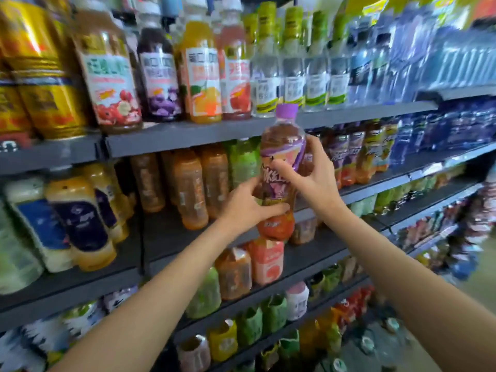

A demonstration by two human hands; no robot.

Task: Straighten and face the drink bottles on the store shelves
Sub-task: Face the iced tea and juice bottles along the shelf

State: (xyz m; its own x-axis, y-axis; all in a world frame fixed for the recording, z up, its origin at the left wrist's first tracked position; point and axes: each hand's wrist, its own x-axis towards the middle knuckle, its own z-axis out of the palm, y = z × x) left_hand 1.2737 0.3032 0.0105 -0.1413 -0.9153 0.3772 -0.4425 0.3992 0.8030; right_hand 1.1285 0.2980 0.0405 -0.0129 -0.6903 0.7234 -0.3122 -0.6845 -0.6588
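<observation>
while both hands work at centre frame, the left hand (pixel 247 204) grips the purple-capped bottle (pixel 281 167) low, right hand (pixel 312 170) fingers curled round its label. held off the shelf (pixel 268 135), it could slip or knock neighbours.

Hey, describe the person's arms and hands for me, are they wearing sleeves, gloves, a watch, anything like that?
Nothing is worn that shows. Both forearms are bare as far as the picture's lower edge, with no sleeve in view. The left hand and right hand are bare too: no gloves, no watch or bracelet at the wrists, and no rings can be made out.
</observation>
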